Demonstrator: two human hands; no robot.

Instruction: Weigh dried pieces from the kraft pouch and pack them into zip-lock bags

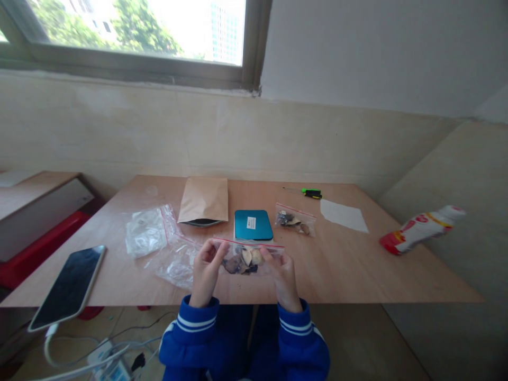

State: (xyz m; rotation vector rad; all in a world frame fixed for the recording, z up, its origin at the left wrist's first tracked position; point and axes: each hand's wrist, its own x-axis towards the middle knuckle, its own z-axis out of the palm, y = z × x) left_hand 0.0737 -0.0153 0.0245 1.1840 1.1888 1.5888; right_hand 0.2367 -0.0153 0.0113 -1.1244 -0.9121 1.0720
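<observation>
Left grip (206, 263) and right grip (283, 274) were clamped on the top corners of the zip bag (243, 260), held over the near edge of the desk (349, 267), its seal seemingly being worked, which called for an even pinch along it.

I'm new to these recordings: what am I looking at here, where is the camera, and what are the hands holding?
There is no machine here: a person in blue sleeves works with bare hands. The one picture comes from a camera worn on the head, looking forward and down. The left hand and right hand hold between them a clear zip bag with a red seal strip, filled with brown and pale pieces. On the wooden table lie a brown paper envelope, a teal flat box with a white label, a second filled zip bag, empty clear bags, a white paper sheet, a green-handled screwdriver and a dark smartphone.
</observation>
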